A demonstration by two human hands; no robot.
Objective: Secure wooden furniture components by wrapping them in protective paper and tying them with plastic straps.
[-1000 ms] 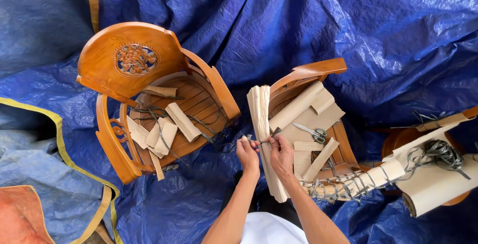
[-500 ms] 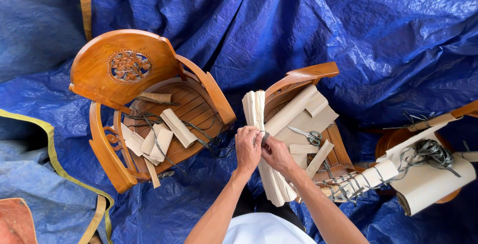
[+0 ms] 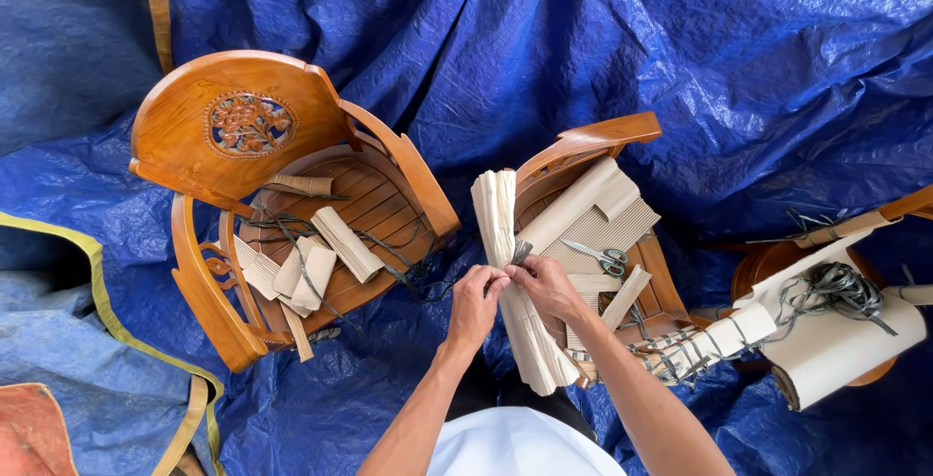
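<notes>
my left hand [image 3: 476, 303] and right hand [image 3: 546, 285] pinch a dark string [image 3: 521, 252] around the beige corrugated cardboard wrap [image 3: 510, 272] on the wooden chair arm [image 3: 554, 167], which steadies it.

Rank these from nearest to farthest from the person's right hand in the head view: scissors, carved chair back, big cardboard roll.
From the right hand:
1. Scissors, just right of it on the cardboard in the nearer chair.
2. Big cardboard roll, far right.
3. Carved chair back, upper left, on the other chair.
</notes>
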